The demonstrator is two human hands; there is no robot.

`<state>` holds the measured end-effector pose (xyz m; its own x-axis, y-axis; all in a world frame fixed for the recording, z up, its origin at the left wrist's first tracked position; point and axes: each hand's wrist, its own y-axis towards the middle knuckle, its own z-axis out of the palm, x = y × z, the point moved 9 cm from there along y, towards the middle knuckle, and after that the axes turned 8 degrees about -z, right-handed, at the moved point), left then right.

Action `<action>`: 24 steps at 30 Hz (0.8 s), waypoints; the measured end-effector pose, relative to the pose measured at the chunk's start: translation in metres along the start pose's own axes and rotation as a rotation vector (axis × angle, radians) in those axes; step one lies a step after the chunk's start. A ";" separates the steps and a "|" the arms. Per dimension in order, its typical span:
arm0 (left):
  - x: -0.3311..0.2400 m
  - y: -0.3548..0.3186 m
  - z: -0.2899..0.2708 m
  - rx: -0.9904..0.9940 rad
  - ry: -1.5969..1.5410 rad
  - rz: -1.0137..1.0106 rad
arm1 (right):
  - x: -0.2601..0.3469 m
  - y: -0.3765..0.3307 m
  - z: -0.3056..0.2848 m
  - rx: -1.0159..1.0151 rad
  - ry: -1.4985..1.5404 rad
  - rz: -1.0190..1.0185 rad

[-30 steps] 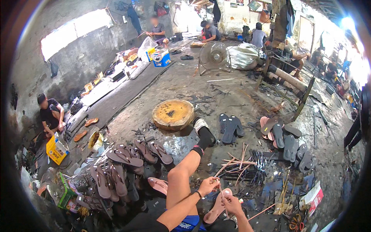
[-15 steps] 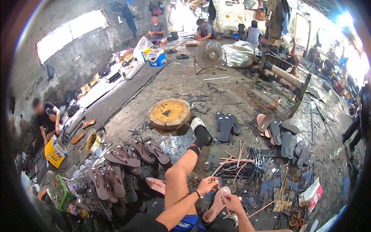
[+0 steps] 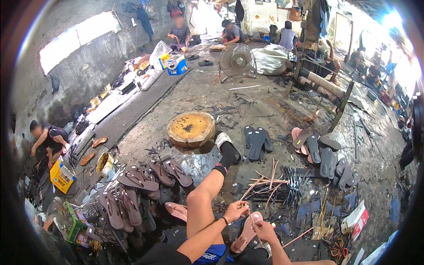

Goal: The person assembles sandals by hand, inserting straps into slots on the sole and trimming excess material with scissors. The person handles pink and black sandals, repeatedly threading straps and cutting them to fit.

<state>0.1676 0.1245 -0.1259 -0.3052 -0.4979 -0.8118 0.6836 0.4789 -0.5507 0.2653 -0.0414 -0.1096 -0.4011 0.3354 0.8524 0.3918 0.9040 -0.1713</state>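
Note:
My left hand (image 3: 236, 211) is closed, thumb and fingers pinching one end of a thin pink strap (image 3: 251, 217). My right hand (image 3: 264, 230) pinches the same strap lower down, so it runs stretched between both hands. Just beneath them a pink sandal sole (image 3: 245, 237) lies tilted near my lap, partly covered by my right hand. Left of my bent leg rests another pink flip-flop (image 3: 177, 211), half hidden. A bundle of pink and black straps (image 3: 282, 187) is spread on the floor beyond my hands.
Several brown flip-flops (image 3: 137, 179) are piled at the left. A round wooden block (image 3: 191, 128) stands beyond my foot, dark soles (image 3: 258, 141) to its right. Orange-handled scissors (image 3: 339, 249) lie at lower right. A fan (image 3: 237, 62) and several people are farther back.
My hands keep nearly the same pinch on the strap. The view has shifted slightly. At the far left, a seated person has leaned and moved an arm.

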 end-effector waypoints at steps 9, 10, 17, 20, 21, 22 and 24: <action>0.005 0.003 -0.001 -0.006 0.008 -0.032 | 0.005 0.000 -0.003 -0.008 -0.048 0.019; 0.006 0.004 -0.001 -0.005 0.008 -0.037 | 0.005 0.000 -0.003 -0.008 -0.040 0.026; 0.003 0.007 0.002 0.018 0.036 -0.046 | 0.000 0.002 -0.005 -0.006 -0.061 0.026; -0.002 0.006 -0.003 -0.004 0.070 -0.008 | 0.006 0.004 -0.007 -0.010 -0.049 0.013; -0.006 0.005 -0.004 -0.040 0.146 0.020 | 0.003 0.002 -0.009 -0.019 -0.058 0.017; -0.014 0.006 -0.006 -0.078 0.222 0.050 | -0.001 0.003 -0.011 -0.028 -0.066 0.020; -0.029 0.004 -0.014 -0.189 0.320 0.157 | -0.015 0.006 -0.015 -0.048 -0.074 0.031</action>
<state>0.1697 0.1512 -0.1074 -0.4177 -0.1721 -0.8921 0.6136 0.6707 -0.4167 0.2863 -0.0453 -0.1156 -0.4478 0.3833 0.8078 0.4431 0.8798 -0.1718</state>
